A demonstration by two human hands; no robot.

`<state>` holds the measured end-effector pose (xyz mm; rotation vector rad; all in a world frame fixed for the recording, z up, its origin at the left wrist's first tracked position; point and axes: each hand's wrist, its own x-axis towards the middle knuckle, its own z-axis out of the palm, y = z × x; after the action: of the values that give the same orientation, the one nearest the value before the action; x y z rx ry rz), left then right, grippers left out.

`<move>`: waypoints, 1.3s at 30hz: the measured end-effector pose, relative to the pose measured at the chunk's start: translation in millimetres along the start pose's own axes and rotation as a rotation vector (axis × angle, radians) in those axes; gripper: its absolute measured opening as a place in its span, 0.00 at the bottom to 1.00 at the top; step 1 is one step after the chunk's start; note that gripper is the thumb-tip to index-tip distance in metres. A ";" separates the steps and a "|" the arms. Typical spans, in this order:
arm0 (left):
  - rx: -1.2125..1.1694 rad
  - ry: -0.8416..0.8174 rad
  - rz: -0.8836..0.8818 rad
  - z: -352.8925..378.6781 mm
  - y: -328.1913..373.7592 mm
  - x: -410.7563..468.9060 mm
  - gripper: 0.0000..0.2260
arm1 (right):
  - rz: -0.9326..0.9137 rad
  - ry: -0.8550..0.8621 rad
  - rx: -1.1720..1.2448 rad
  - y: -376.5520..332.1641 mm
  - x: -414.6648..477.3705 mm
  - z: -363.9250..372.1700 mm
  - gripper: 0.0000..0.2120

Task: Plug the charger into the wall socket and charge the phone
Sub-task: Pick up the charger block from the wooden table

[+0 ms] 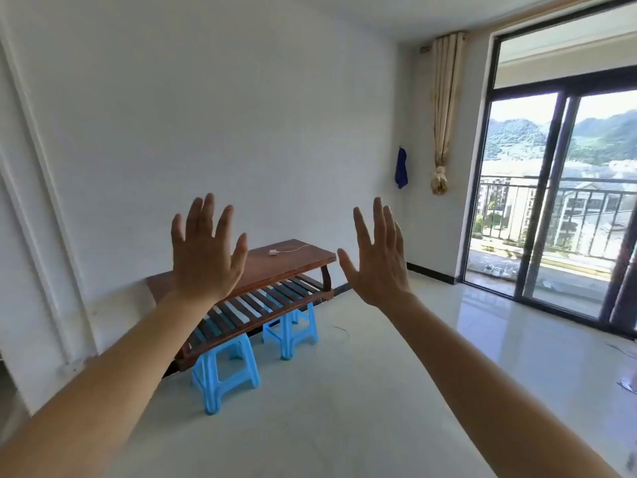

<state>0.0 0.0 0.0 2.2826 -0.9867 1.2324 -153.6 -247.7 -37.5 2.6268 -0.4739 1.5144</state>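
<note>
A small white charger [272, 252] lies on the top of a brown wooden table [296, 260] across the room, its thin white cable [293, 249] trailing to the right. My left hand [205, 250] and my right hand [377, 253] are both raised in front of me, fingers spread, holding nothing. The left hand covers part of the table top. No phone and no wall socket can be made out.
The table rests on two light blue plastic stools [224, 370] against the white wall. A glass balcony door [558, 215] fills the right side, with a tied curtain [443, 112] and a hanging blue cloth [401, 168] beside it. The floor is glossy white tile.
</note>
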 end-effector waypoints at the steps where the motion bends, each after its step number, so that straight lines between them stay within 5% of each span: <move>1: 0.002 -0.051 0.025 8.5 10.3 2.6 0.29 | -0.009 -0.041 -0.026 3.3 -1.8 9.6 0.37; 10: 0.073 -0.126 0.129 121.5 -11.7 24.5 0.26 | -0.102 -0.123 -0.013 25.1 32.7 119.3 0.35; 23: 0.130 -0.479 -0.117 369.3 -159.5 106.8 0.28 | -0.218 -0.446 0.012 49.5 137.8 417.2 0.34; 39: 0.201 -0.986 -0.169 777.6 -182.9 254.0 0.29 | -0.062 -0.630 -0.003 248.6 285.7 780.8 0.33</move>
<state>677.7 -443.5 -215.9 3.1052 -0.9187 0.0591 554.9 -716.3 -214.7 3.0426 -0.4159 0.6342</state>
